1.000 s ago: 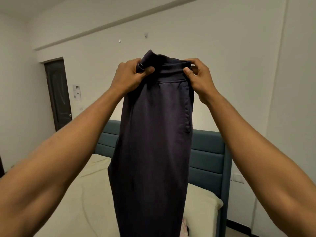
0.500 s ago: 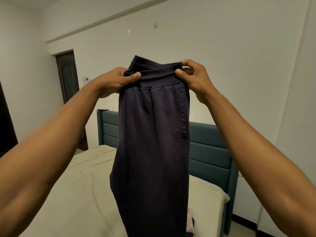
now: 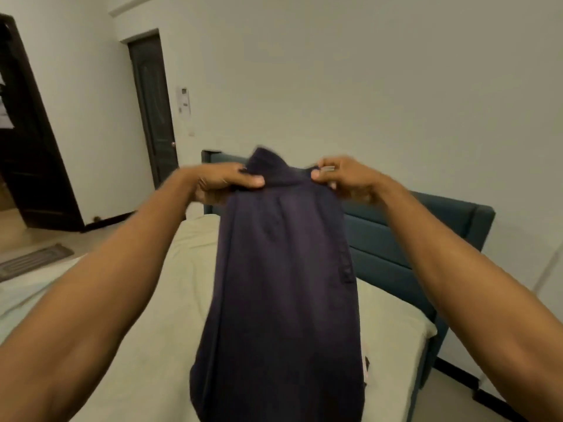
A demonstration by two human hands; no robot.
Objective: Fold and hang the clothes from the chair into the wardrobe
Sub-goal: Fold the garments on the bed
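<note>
A pair of dark navy trousers (image 3: 283,284) hangs lengthwise in front of me over the bed, folded leg on leg. My left hand (image 3: 225,182) pinches the left side of the waistband with the thumb on top. On the right side of the waistband, my right hand (image 3: 344,178) pinches the fabric the same way. The trouser legs run down out of the frame's lower edge, so their ends are hidden. No chair or wardrobe interior shows clearly.
A bed with a pale sheet (image 3: 158,300) and a teal padded headboard (image 3: 405,248) lies below the trousers. A dark closed door (image 3: 154,108) stands in the far wall, a dark open doorway (image 3: 27,138) at left, a floor mat (image 3: 33,260) beside the bed.
Both hands have come down with the trousers, from head height to just above the headboard. The view has swung left and downward, showing more of the doorway and floor.
</note>
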